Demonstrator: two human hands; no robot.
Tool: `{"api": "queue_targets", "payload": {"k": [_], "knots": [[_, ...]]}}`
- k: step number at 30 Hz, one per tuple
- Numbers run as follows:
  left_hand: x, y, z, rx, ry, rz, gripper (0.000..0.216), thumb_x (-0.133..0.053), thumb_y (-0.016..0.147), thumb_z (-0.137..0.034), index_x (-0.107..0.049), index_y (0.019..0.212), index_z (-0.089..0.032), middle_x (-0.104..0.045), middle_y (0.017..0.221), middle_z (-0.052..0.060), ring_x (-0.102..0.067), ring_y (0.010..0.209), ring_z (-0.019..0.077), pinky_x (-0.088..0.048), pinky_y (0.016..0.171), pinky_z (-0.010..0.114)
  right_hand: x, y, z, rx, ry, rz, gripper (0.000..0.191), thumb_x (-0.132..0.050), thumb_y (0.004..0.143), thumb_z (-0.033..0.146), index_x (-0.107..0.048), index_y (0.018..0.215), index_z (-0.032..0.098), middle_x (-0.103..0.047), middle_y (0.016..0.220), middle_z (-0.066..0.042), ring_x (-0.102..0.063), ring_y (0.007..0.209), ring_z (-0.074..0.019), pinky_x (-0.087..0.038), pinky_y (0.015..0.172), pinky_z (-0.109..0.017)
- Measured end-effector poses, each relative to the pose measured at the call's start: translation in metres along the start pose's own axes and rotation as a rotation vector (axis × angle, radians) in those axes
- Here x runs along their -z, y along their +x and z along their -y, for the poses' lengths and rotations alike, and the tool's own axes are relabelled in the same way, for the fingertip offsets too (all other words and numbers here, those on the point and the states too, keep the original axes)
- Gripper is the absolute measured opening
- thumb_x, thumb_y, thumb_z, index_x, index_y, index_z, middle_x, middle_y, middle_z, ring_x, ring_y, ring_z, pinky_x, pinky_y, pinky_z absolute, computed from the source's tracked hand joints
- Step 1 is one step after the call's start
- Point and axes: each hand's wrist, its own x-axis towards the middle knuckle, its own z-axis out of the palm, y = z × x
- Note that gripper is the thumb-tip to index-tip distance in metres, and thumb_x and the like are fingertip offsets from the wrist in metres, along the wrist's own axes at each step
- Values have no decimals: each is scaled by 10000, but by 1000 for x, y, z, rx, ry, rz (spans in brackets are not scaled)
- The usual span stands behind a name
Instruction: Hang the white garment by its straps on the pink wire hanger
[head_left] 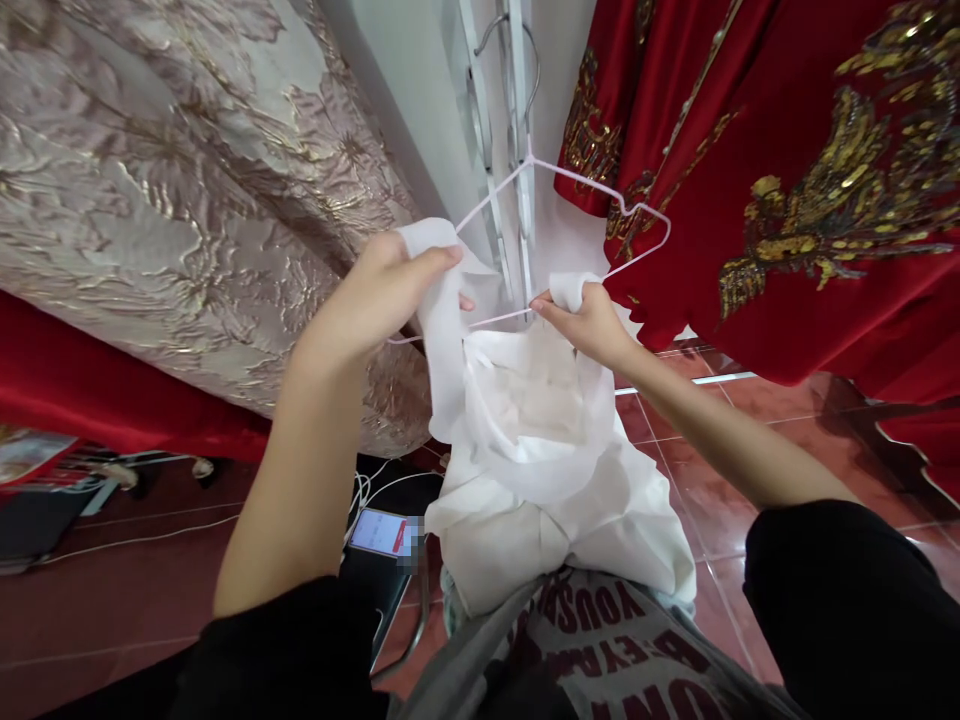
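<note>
A white garment (517,540) with a sheer collar-like band lies across my lap and rises toward a pale pink clothes hanger (581,178). My left hand (397,290) is closed on the garment's sheer white fabric at the hanger's left end, thumb in front and most fingers hidden behind the cloth. At the lower bar of the hanger, my right hand (589,325) pinches with thumb and fingers. A loop of the white fabric wraps over the back of this hand. Between both hands the garment's neck opening faces up.
A metal rack (517,130) stands ahead against the wall. Beige embossed fabric (187,200) hangs at left, red sequinned cloth (787,200) at right. Beside my lap, a phone (379,530) and white cables rest on a black seat (367,590). Red tiles (697,480) cover the floor.
</note>
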Motion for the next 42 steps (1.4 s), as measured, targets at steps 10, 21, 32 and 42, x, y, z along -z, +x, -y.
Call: {"api": "queue_targets", "payload": {"k": [10, 21, 32, 42], "knots": [[8, 24, 17, -241, 422, -221, 548, -841, 850, -158, -380, 555, -195, -450, 718, 47, -589, 1254, 362, -487, 1045, 334, 52, -27, 17, -208, 222, 214, 303, -811, 674, 289, -776, 964, 208, -565, 648, 25, -466, 569, -107, -395, 520, -264], [19, 23, 20, -243, 552, -250, 557, -777, 919, -262, -377, 545, -161, -339, 706, 10, -561, 1281, 368, -332, 1216, 484, 158, -14, 2, -561, -56, -268, 275, -691, 764, 155, -487, 598, 236, -333, 428, 53, -282, 396, -88, -254, 377, -240], [29, 19, 19, -300, 980, -271, 516, -571, 894, -567, -385, 598, -188, -294, 592, -21, -384, 597, 97, -412, 745, 283, 153, 25, 22, -699, 242, -188, 321, -549, 915, 44, -407, 677, 205, -379, 556, 42, -299, 439, -46, -262, 367, -150], [32, 15, 17, -226, 994, -298, 526, -524, 881, -640, -502, 680, -155, -323, 678, -1, -511, 707, 140, -456, 848, 337, 145, 58, 19, -731, 53, -311, 222, -557, 917, 20, -569, 757, 173, -636, 576, -30, -278, 373, -39, -232, 352, -173]]}}
